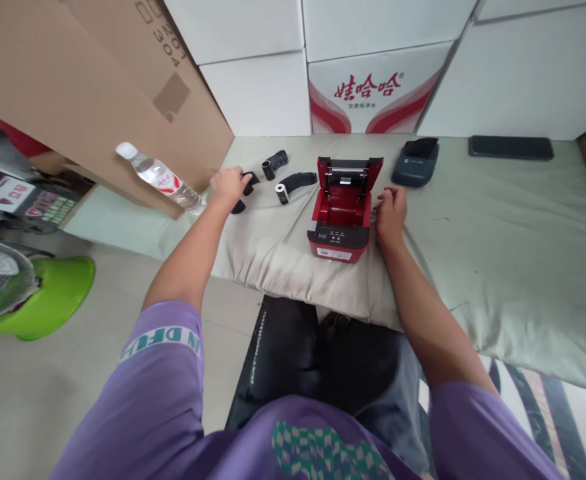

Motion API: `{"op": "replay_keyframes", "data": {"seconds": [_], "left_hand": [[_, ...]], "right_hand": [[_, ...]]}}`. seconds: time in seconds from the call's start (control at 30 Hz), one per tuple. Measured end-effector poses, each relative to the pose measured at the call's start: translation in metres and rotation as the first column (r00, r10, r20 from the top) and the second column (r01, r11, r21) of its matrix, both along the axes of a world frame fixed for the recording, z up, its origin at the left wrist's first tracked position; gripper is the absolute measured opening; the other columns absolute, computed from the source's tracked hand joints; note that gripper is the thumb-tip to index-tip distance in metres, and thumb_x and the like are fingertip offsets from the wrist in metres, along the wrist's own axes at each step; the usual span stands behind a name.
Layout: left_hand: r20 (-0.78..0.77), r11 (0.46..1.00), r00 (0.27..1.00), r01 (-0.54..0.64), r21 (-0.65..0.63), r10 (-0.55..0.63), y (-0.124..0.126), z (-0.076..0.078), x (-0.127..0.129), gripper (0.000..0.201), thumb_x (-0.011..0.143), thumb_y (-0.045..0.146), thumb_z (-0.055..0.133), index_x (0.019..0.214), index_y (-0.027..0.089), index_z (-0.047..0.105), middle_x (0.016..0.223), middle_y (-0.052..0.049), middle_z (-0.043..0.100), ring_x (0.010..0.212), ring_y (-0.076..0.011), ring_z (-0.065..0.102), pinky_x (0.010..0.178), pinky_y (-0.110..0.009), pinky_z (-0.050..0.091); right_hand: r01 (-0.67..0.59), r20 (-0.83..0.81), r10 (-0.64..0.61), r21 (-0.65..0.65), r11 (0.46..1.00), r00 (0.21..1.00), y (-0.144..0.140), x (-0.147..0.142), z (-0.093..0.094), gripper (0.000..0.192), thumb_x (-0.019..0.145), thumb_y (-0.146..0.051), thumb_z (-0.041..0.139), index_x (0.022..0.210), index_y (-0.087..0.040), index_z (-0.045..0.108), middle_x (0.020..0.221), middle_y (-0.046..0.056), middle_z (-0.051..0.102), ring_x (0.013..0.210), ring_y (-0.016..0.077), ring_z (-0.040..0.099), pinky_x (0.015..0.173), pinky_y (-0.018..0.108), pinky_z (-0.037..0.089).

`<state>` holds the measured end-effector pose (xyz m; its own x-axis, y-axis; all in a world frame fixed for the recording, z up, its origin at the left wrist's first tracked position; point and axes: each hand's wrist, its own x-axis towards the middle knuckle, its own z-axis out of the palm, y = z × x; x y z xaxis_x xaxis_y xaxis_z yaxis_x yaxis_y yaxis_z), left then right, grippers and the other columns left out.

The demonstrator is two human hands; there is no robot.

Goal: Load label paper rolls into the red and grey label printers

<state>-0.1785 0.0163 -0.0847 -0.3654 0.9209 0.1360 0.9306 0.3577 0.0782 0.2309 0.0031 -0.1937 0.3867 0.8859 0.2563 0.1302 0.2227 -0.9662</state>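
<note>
A small red printer (341, 220) sits on the pale green padded mat (497, 253) with its lid swung up and its paper bay showing bare. My right hand (390, 213) rests against the printer's right side, fingers curled, holding nothing. My left hand (229, 187) reaches left and is closed on a black paper roll (249, 183); another black piece (238, 207) lies just below it. Two more black rolls (275, 164) (295, 185) lie between that hand and the printer, the nearer one partly unrolled with a white core.
A dark grey printer (415, 163) and a flat black device (511, 147) lie at the mat's far edge before white boxes (373, 87). A water bottle (160, 177) leans on a cardboard sheet (97, 93) at left. A green-based appliance (37, 293) stands on the floor.
</note>
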Motion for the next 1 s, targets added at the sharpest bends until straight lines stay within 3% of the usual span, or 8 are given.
{"op": "replay_keyframes", "data": {"seconds": [0.17,0.37,0.5,0.6,0.83,1.0], "left_hand": [[-0.031,0.999,0.999,-0.014,-0.046,0.013,0.012,-0.005,0.002,0.049,0.101,0.057,0.055,0.123,0.021,0.079,0.129,-0.023,0.075,0.127,-0.0425,0.066,0.102,-0.051,0.05],[0.016,0.996,1.0,-0.009,-0.091,0.011,0.022,-0.013,-0.007,0.046,0.095,0.054,0.063,0.125,0.022,0.078,0.129,-0.021,0.077,0.122,-0.0411,0.069,0.099,-0.052,0.054],[0.074,0.992,0.996,0.057,-0.11,-0.049,0.02,-0.012,-0.011,0.045,0.087,0.046,0.075,0.125,0.021,0.078,0.129,-0.021,0.078,0.124,-0.0413,0.071,0.101,-0.05,0.054],[0.102,0.99,0.991,0.1,-0.095,-0.09,0.016,-0.01,-0.01,0.038,0.09,0.038,0.072,0.124,0.022,0.08,0.129,-0.019,0.078,0.124,-0.0392,0.072,0.103,-0.048,0.052],[-0.033,0.991,0.994,0.096,-0.096,-0.1,0.009,-0.007,0.002,0.034,0.1,0.043,0.063,0.118,0.023,0.082,0.126,-0.02,0.078,0.121,-0.0397,0.07,0.094,-0.048,0.049],[-0.137,0.976,0.975,0.154,-0.151,-0.175,0.007,-0.003,0.01,0.038,0.109,0.044,0.053,0.121,0.021,0.08,0.115,-0.011,0.08,0.116,-0.0272,0.065,0.097,-0.042,0.039]], "right_hand": [[0.008,0.01,-0.008,0.003,1.0,1.0,0.0,0.0,0.0,0.037,0.098,-0.064,0.052,0.101,-0.028,0.056,0.087,-0.002,0.064,0.065,0.0164,0.06,0.071,0.038,0.055],[0.001,0.018,-0.002,0.002,1.0,1.0,0.0,0.0,0.001,0.036,0.098,-0.063,0.051,0.102,-0.027,0.056,0.089,0.0,0.062,0.066,0.0168,0.059,0.071,0.038,0.053],[-0.018,0.017,0.018,0.001,1.0,1.0,0.001,0.0,0.0,0.035,0.098,-0.062,0.051,0.103,-0.028,0.055,0.09,0.0,0.061,0.066,0.0168,0.059,0.071,0.038,0.053],[-0.007,0.015,0.007,0.004,1.0,1.0,0.001,0.0,0.0,0.034,0.098,-0.061,0.052,0.103,-0.028,0.056,0.089,0.0,0.062,0.066,0.0167,0.059,0.071,0.038,0.053],[-0.007,0.022,0.006,0.009,1.0,1.0,0.001,0.0,0.0,0.036,0.096,-0.063,0.051,0.102,-0.028,0.056,0.088,0.0,0.063,0.066,0.0172,0.058,0.07,0.038,0.051],[-0.008,0.023,0.008,0.015,1.0,1.0,0.002,0.0,-0.001,0.04,0.096,-0.066,0.051,0.101,-0.027,0.056,0.086,-0.001,0.063,0.065,0.0167,0.058,0.069,0.038,0.05]]}}
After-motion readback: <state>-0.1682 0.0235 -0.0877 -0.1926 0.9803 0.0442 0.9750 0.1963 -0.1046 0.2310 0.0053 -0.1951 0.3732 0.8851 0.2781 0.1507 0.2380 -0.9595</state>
